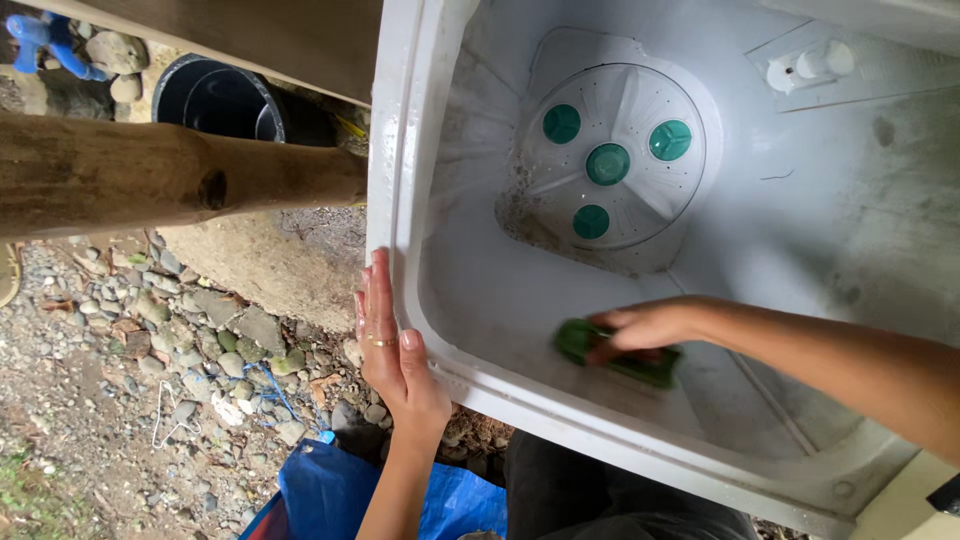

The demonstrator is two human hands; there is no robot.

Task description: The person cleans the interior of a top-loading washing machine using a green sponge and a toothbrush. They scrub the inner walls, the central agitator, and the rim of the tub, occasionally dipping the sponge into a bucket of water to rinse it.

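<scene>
Grasping green sponge, right hand is pressing tub wall, lower centre; left hand, flat, is bracing rim; slipping likely on the wet plastic.

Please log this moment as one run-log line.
left hand: flat on tub rim | right hand: pressing green sponge on inner tub wall | tub floor: dirt near disc

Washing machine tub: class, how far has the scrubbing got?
Done: the near wall of the tub looks fairly white. In hand: the right hand presses a green scrub pad there, the left hand braces the rim. Left: brown grime beside the agitator disc, smudges on the far wall.
</scene>
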